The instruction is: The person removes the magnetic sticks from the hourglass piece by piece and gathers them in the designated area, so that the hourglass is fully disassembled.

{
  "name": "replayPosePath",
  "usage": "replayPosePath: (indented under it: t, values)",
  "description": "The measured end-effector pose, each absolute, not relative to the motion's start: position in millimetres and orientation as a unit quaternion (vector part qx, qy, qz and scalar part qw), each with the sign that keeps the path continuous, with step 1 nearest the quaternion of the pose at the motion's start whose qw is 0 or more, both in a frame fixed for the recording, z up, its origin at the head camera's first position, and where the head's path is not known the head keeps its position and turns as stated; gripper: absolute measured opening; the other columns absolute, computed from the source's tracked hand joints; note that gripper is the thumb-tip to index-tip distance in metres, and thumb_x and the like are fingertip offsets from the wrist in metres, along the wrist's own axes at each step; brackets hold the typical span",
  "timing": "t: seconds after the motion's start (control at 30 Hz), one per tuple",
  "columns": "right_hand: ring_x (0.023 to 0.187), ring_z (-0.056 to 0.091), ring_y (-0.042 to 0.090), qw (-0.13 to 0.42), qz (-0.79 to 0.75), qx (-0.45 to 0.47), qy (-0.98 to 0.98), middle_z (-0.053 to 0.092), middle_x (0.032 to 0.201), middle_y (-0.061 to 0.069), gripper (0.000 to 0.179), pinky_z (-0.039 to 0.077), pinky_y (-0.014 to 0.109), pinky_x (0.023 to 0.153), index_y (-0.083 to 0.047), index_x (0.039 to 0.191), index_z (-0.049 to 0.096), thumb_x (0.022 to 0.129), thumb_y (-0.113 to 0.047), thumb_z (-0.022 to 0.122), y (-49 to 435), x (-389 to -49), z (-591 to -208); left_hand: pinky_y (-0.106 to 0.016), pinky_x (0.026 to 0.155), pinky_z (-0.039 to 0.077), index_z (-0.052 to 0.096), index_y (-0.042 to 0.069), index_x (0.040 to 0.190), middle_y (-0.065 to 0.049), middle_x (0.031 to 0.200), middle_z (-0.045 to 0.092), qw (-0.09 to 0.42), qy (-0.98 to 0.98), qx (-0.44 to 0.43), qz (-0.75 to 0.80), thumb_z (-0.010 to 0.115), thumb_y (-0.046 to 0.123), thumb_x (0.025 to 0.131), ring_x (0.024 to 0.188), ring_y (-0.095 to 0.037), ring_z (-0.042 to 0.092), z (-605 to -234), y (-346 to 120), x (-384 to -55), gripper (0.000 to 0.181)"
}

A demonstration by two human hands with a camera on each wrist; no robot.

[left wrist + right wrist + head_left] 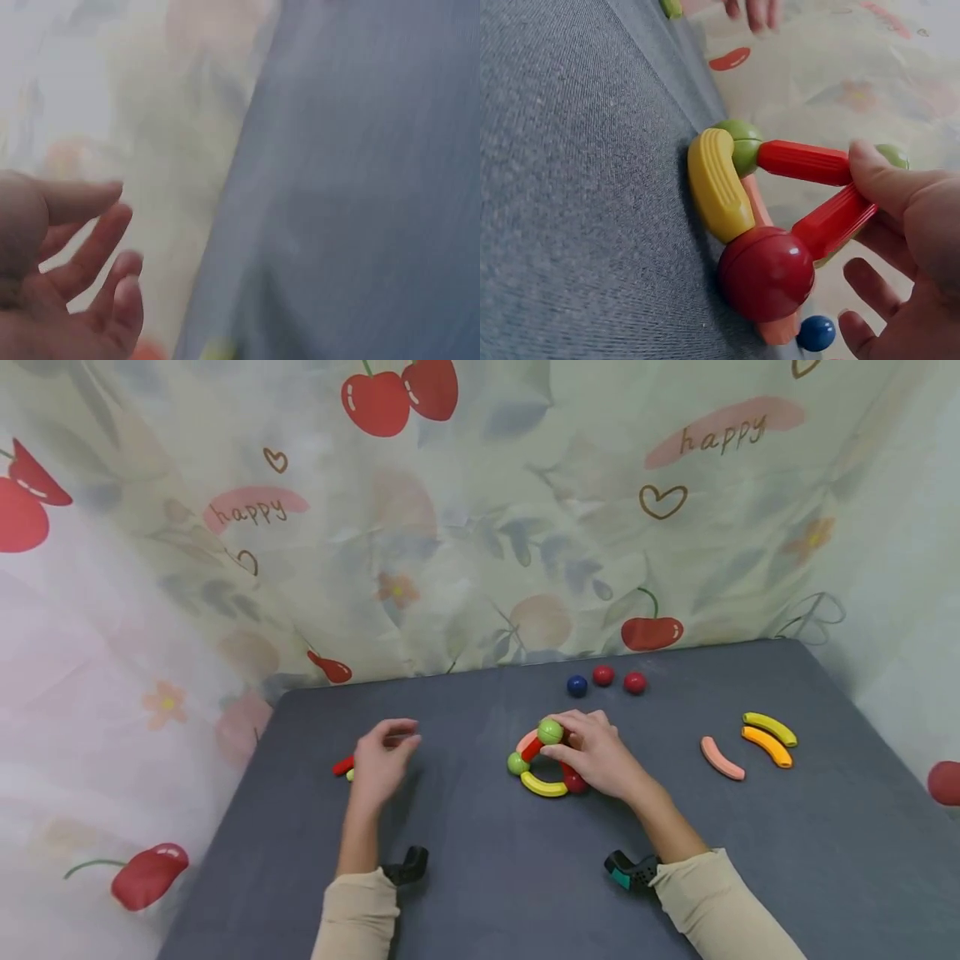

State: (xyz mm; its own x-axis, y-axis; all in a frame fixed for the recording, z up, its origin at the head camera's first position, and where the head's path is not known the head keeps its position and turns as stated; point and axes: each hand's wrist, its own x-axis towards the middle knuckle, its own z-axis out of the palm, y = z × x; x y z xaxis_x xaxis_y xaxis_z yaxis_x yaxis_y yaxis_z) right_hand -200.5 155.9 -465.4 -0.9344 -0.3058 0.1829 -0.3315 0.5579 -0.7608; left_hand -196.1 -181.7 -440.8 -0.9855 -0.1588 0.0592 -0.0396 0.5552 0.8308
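Note:
Near the middle of the table stands a frame of toy rods and balls. In it a yellow curved rod (718,184) joins a green ball (742,146) to a dark red ball (766,274). Two red straight rods, one of them a red rod (802,161) from the green ball, slope up to an upper green ball (550,731). My right hand (596,756) pinches this top corner between thumb and fingers. My left hand (382,764) hovers over the table's left part, fingers loosely bent and holding nothing. Beside it a red rod (343,766) and a yellow-green piece (350,775) are partly hidden.
Behind the frame lie a blue ball (577,686) and two red balls (634,682). To the right are a pink curved rod (722,759), an orange one (767,747) and a yellow one (770,728). A printed cloth (465,527) hangs along the table's back edge.

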Motion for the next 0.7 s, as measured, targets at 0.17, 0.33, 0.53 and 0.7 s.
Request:
replayPosePath:
  t: [0.17,0.33,0.53,0.7]
  values:
    - [0.107,0.043,0.024,0.006,0.421,0.182,-0.889,0.069,0.126,0.002,0.049,0.029,0.042,0.085,-0.02,0.138,0.064,0.092,-0.031,0.076,153.5,-195.8,-459.8,-0.031,0.074,0.053,0.068,0.016,0.127,-0.003,0.122,0.072,-0.001,-0.873,-0.06,-0.485,0.077,0.018,0.092,0.089,-0.019,0.064,-450.2,-113.9,-198.7,0.037]
    - [0.107,0.043,0.023,0.021,0.404,0.187,-0.895,0.069,0.123,0.005,0.052,0.029,0.042,0.085,-0.022,0.142,0.06,0.093,-0.023,0.076,154.0,-192.4,-455.0,-0.029,0.065,0.05,0.062,0.015,0.136,-0.006,0.121,0.073,-0.09,-0.872,-0.133,-0.462,0.081,0.022,0.089,0.069,-0.018,0.057,-456.0,-76.8,-205.4,0.051]
    - [0.103,0.045,0.024,0.066,0.361,0.227,-0.902,0.065,0.129,0.005,0.053,0.036,0.039,0.087,-0.019,0.143,0.059,0.093,-0.017,0.076,145.5,-188.3,-449.7,-0.028,0.069,0.05,0.069,0.016,0.128,-0.003,0.112,0.075,-0.107,-0.873,-0.144,-0.455,0.079,0.031,0.09,0.077,-0.014,0.059,-463.7,-60.5,-205.0,0.042]
    - [0.106,0.058,0.025,0.117,0.33,0.243,-0.905,0.061,0.123,0.01,0.048,0.054,0.041,0.09,-0.012,0.136,0.063,0.09,-0.009,0.077,135.2,-182.1,-449.9,-0.023,0.061,0.046,0.073,0.013,0.126,-0.005,0.092,0.074,-0.108,-0.874,-0.144,-0.452,0.077,0.034,0.091,0.069,-0.013,0.057,-469.2,-57.9,-203.2,0.041]
